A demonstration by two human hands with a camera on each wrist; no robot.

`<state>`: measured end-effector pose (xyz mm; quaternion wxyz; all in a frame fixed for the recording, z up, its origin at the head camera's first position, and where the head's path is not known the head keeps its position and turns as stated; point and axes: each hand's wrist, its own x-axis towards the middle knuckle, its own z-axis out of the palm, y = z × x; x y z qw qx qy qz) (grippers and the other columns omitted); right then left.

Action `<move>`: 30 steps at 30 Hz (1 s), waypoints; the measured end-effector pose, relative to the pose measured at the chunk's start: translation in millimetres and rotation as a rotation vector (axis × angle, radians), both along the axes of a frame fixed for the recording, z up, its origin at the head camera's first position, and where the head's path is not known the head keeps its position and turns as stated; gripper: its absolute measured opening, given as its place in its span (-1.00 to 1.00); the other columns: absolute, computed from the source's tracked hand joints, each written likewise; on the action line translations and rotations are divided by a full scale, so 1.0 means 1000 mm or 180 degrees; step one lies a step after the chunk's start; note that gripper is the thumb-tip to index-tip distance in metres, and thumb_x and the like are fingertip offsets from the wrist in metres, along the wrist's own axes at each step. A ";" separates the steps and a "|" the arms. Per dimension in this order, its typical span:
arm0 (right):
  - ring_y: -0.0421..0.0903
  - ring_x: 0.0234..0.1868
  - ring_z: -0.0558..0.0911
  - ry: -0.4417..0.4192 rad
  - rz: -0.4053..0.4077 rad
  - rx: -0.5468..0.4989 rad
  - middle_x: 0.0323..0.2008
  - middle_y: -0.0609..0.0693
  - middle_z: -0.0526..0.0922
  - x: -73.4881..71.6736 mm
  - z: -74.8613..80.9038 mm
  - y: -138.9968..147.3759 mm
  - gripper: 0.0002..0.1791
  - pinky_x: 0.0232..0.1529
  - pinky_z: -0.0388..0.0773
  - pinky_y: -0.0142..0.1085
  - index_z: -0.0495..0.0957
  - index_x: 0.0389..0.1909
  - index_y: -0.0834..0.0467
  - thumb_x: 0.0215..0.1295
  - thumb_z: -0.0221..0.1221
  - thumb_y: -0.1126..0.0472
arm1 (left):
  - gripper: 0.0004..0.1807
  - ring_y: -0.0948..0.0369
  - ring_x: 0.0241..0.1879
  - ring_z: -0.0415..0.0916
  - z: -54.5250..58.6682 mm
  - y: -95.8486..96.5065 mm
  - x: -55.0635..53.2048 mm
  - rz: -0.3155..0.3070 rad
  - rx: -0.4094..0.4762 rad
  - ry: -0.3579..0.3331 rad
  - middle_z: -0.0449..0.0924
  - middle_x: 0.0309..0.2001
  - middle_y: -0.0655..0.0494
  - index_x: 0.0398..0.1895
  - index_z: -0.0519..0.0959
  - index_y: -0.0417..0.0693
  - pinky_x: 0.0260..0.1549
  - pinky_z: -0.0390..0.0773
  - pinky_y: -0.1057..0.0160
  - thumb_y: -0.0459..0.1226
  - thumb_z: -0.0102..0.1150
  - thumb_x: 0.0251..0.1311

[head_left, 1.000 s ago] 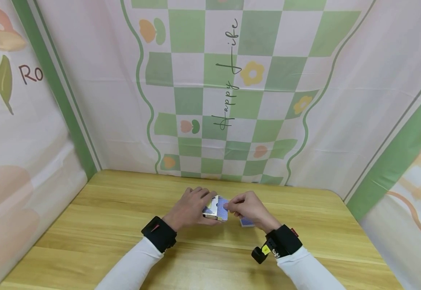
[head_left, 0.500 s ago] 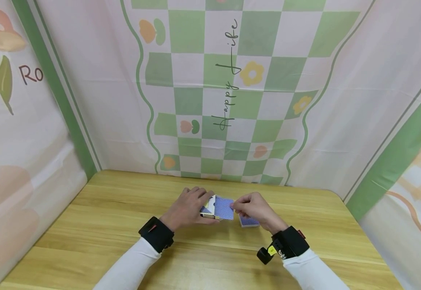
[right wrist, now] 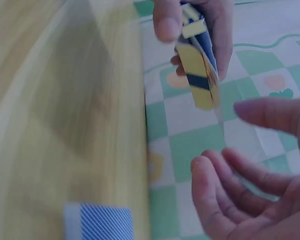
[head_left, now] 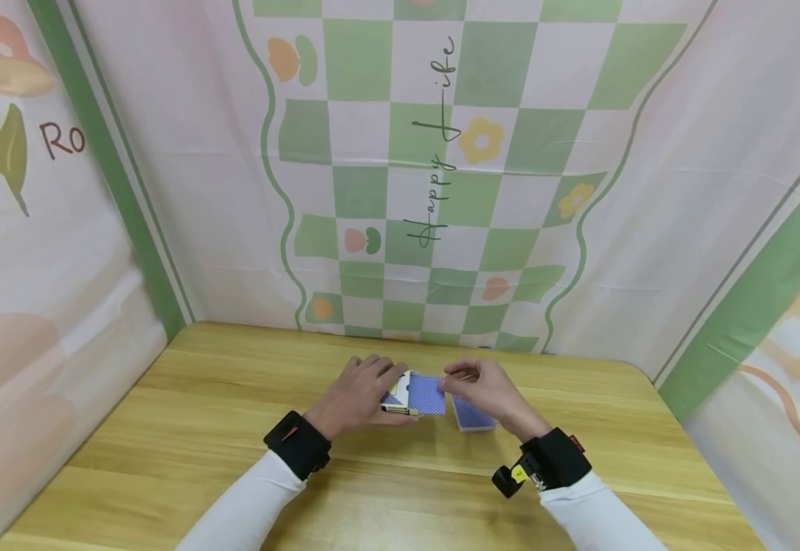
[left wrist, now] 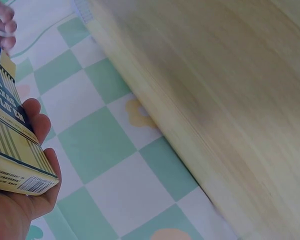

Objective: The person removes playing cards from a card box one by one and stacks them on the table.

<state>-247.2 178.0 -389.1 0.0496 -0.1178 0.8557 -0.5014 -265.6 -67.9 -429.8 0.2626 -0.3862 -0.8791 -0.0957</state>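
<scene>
Blue-backed card (head_left: 427, 395) is jutting from box (left wrist: 15, 142) toward your right hand (head_left: 488, 392); could be bending or dropping if you're tilting box or bumping card. Box is looking cream and navy, striped. Your left hand (head_left: 357, 394) is gripping it; right, fingers parted, is holding nothing, blue-backed deck (head_left: 471, 414) lying near.

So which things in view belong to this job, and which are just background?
Likely job:
card box, in the left grip
blue-backed card, partway out of the box
card stack, on the wooden table

Background:
checked cloth
black wristbands
</scene>
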 end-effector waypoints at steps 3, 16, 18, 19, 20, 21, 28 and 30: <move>0.00 -0.08 0.51 0.0524 0.0291 0.0350 -0.11 0.00 0.55 0.000 0.007 0.000 -0.52 -0.12 0.43 -0.19 0.49 -0.02 0.14 0.07 0.28 0.01 | -0.15 0.24 -0.17 0.39 0.001 0.000 0.000 -0.0001 -0.0039 -0.0017 0.49 -0.15 0.16 0.11 0.40 0.08 -0.29 0.35 0.14 0.42 0.04 -0.15; -0.16 0.01 0.46 0.1203 0.1149 0.1320 -0.06 -0.23 0.51 -0.008 0.017 -0.006 -0.35 -0.01 0.36 -0.24 0.51 -0.08 -0.04 -0.26 0.40 -0.21 | -0.15 0.19 -0.12 0.41 0.000 0.001 0.000 -0.0087 -0.0170 0.0025 0.49 -0.10 0.12 0.14 0.39 0.02 -0.27 0.36 0.14 0.41 0.00 -0.09; -0.17 -0.02 0.47 0.1200 0.1187 0.1425 -0.07 -0.22 0.51 -0.009 0.016 -0.008 -0.34 -0.05 0.38 -0.25 0.51 -0.08 -0.03 -0.26 0.38 -0.23 | -0.14 0.19 -0.12 0.41 0.000 0.001 0.000 -0.0084 -0.0172 0.0019 0.49 -0.09 0.12 0.14 0.39 0.03 -0.27 0.36 0.14 0.42 -0.02 -0.08; -0.17 -0.03 0.47 0.1195 0.1196 0.1460 -0.08 -0.21 0.52 -0.009 0.016 -0.009 -0.33 -0.06 0.39 -0.26 0.51 -0.08 -0.02 -0.26 0.38 -0.25 | -0.15 0.20 -0.12 0.41 0.000 0.001 0.001 -0.0082 -0.0173 0.0027 0.49 -0.09 0.12 0.14 0.39 0.03 -0.28 0.36 0.14 0.42 -0.03 -0.07; -0.19 -0.05 0.47 0.1193 0.1204 0.1479 -0.10 -0.20 0.52 -0.010 0.016 -0.009 -0.32 -0.08 0.40 -0.26 0.51 -0.08 0.00 -0.26 0.37 -0.27 | -0.15 0.20 -0.13 0.41 0.000 0.001 0.001 -0.0089 -0.0170 0.0040 0.48 -0.10 0.12 0.13 0.39 0.02 -0.28 0.36 0.14 0.42 -0.04 -0.07; -0.18 -0.07 0.48 0.1182 0.1210 0.1479 -0.11 -0.19 0.53 -0.010 0.016 -0.010 -0.31 -0.09 0.41 -0.26 0.51 -0.08 0.01 -0.26 0.37 -0.26 | -0.15 0.20 -0.13 0.41 0.000 0.001 0.001 -0.0096 -0.0162 0.0052 0.49 -0.10 0.12 0.13 0.39 0.02 -0.28 0.37 0.14 0.42 -0.04 -0.07; -0.20 -0.17 0.49 0.1134 0.1252 0.1431 -0.19 -0.17 0.52 -0.009 0.016 -0.009 -0.38 -0.16 0.42 -0.29 0.52 -0.09 0.05 -0.23 0.42 -0.11 | -0.17 0.21 -0.14 0.40 0.000 0.003 0.002 -0.0130 -0.0127 0.0048 0.48 -0.12 0.15 0.12 0.38 0.04 -0.28 0.36 0.14 0.40 0.01 -0.09; -0.21 -0.17 0.49 0.1142 0.1261 0.1464 -0.18 -0.17 0.52 -0.009 0.016 -0.007 -0.39 -0.17 0.42 -0.30 0.52 -0.09 0.05 -0.22 0.42 -0.10 | -0.17 0.21 -0.13 0.40 -0.001 0.003 0.002 -0.0133 -0.0120 0.0030 0.48 -0.12 0.15 0.12 0.39 0.04 -0.28 0.35 0.14 0.40 0.03 -0.10</move>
